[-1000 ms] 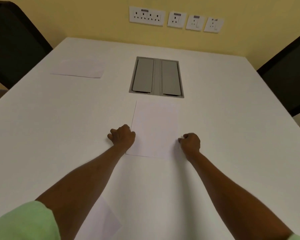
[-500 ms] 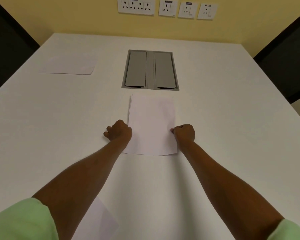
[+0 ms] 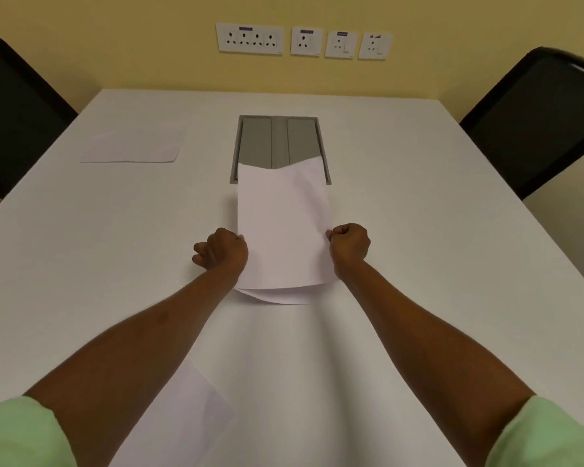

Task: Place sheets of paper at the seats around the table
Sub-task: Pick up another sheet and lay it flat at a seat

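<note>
A white sheet of paper (image 3: 282, 224) is lifted off the stack (image 3: 277, 296) in the middle of the white table (image 3: 435, 230). My left hand (image 3: 221, 252) pinches its left edge and my right hand (image 3: 349, 246) pinches its right edge. The sheet's far end curls up over the grey cable hatch (image 3: 279, 139). Another sheet (image 3: 132, 146) lies flat at the far left seat. A third sheet (image 3: 182, 416) lies at the near edge, partly hidden under my left forearm.
Black chairs stand at the far left (image 3: 14, 112) and far right (image 3: 540, 119) of the table. A row of wall sockets (image 3: 302, 42) sits on the yellow wall behind the table's far edge.
Both hands have closed on the top sheet's edges and raised it off the stack; its far end now overlaps the cable hatch. The view has tilted slightly.
</note>
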